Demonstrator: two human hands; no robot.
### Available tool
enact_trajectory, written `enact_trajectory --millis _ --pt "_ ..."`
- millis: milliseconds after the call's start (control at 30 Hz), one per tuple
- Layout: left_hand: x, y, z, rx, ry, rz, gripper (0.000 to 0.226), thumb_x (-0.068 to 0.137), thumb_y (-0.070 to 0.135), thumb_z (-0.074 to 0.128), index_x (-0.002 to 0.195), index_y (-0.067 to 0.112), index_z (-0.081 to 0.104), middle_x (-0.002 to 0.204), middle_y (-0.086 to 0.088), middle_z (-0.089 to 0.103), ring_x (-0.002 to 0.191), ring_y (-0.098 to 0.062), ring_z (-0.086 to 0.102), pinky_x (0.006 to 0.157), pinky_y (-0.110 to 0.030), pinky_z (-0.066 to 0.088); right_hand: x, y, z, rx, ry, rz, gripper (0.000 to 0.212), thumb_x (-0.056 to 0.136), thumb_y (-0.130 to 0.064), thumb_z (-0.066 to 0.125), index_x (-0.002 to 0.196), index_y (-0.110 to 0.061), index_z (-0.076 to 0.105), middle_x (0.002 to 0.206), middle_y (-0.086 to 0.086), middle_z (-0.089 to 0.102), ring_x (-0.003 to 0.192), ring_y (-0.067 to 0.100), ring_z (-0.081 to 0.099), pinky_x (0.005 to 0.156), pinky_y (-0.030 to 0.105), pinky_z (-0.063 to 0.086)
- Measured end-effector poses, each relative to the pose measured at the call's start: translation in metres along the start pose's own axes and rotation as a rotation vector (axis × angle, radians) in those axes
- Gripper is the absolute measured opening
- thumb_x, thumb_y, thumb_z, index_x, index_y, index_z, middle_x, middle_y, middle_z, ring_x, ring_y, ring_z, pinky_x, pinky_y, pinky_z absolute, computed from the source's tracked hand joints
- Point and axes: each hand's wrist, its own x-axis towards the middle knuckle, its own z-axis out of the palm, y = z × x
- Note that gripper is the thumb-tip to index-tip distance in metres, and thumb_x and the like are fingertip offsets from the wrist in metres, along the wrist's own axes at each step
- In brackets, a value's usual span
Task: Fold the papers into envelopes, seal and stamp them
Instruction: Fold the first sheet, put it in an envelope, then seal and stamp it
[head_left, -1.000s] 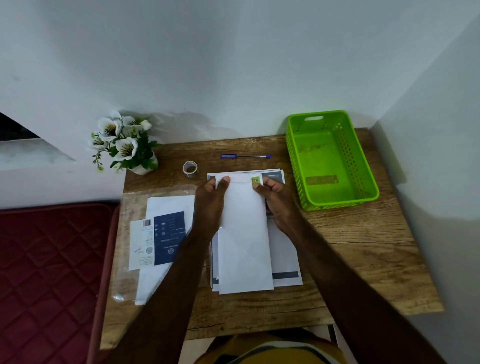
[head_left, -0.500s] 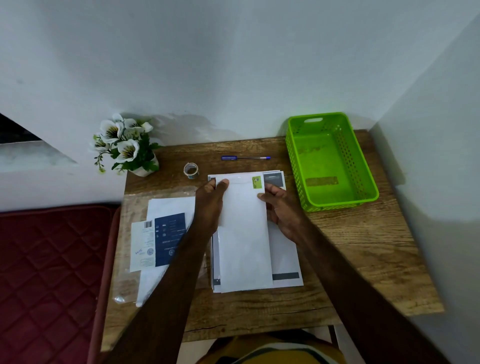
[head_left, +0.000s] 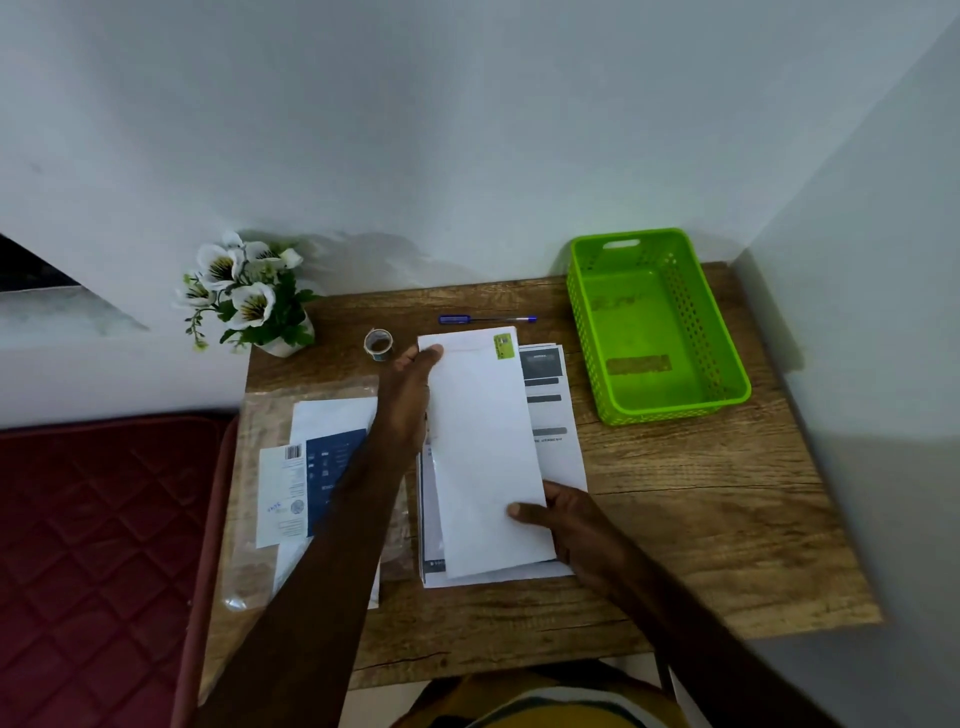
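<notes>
Now both hands grip the long white stamped envelope (head_left: 488, 452), left hand (head_left: 410, 400) at its far corner, right hand (head_left: 566, 514) near; next it probably goes into the green plastic basket (head_left: 727, 364).

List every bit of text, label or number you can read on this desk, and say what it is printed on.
None reads clearly.
Green stamp on the envelope: print too small.
Printed sheet under it: dark bars, one blurred line.
Blue-and-white leaflet: barcode, tiny text and blue handwriting, unreadable.
Pen, tape roll, green basket: no text visible.

right hand (head_left: 574, 525) slid from stamp (head_left: 503, 346) down to envelope (head_left: 485, 457) bottom
</notes>
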Motion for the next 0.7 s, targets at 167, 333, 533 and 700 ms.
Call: enact_trajectory --millis 167,333,533,700 --pt "-0.002 -0.002 0.001 -0.020 -0.021 -0.011 0.009 0.104 0.026 0.056 0.107 0.026 0.065 0.088 0.013 0.077 0.078 -0.008 0.076 0.062 -0.025 0.060 -0.008 0.013 0.000 0.031 0.037 0.019 0.029 0.090 -0.013 0.071 0.119 -0.010 0.071 0.118 0.010 0.075 0.108 0.026 0.072 0.086 0.041 0.060" --pt "-0.004 -0.002 0.003 -0.029 -0.029 -0.013 0.012 0.104 0.026 0.057 0.113 0.025 0.064 0.098 0.007 0.077 0.084 -0.012 0.077 0.066 -0.028 0.061 -0.013 0.013 0.003 0.029 0.051 0.004 0.026 0.092 -0.014 0.070 0.118 -0.012 0.072 0.117 0.009 0.076 0.107 0.025 0.073 0.083 0.039 0.061" --pt "-0.003 0.006 0.001 -0.068 -0.042 0.036 0.027 0.102 0.032 0.059 0.125 0.018 0.065 0.115 -0.007 0.076 0.097 -0.025 0.075 0.077 -0.040 0.062 -0.051 -0.035 0.009 -0.140 0.302 -0.301 0.017 0.091 -0.010 0.072 0.104 -0.020 0.077 0.103 0.006 0.079 0.094 0.022 0.076 0.076 0.032 0.062" --pt "-0.004 0.004 -0.007 -0.098 -0.123 0.064 0.028 0.105 0.031 0.053 0.129 0.018 0.060 0.124 -0.007 0.073 0.107 -0.027 0.073 0.078 -0.036 0.062 -0.098 -0.103 0.002 -0.358 0.660 -0.740 0.023 0.097 -0.011 0.067 0.119 -0.011 0.074 0.101 -0.006 0.079 0.090 0.004 0.074 0.076 0.016 0.057"
